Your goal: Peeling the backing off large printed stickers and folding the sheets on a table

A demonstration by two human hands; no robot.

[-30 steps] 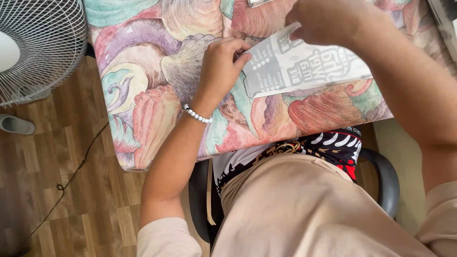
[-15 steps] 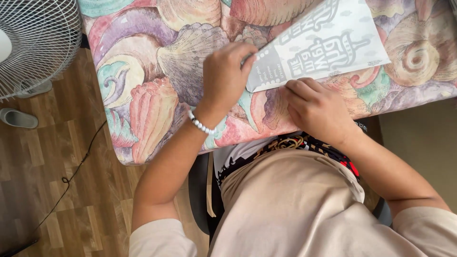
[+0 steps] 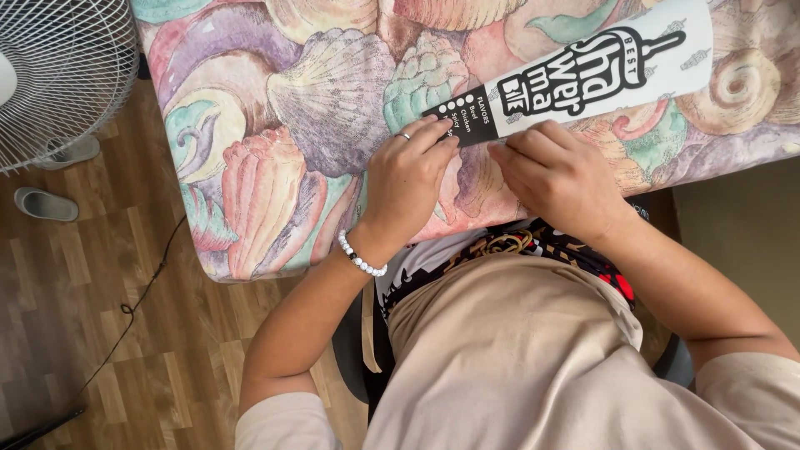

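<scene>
A long, narrow folded paper sleeve (image 3: 575,79), white with a black end panel, lies slantwise on the counter (image 3: 275,125), which is covered by a cloth printed with seashells. The left hand (image 3: 408,179) presses its fingers (image 3: 433,137), held together, flat onto the sleeve's black lower end. The right hand (image 3: 558,179) sits just beside that end, its fingers (image 3: 517,150) together and touching the sleeve's lower edge. A white fan (image 3: 58,75) stands on the floor well left of the sleeve.
</scene>
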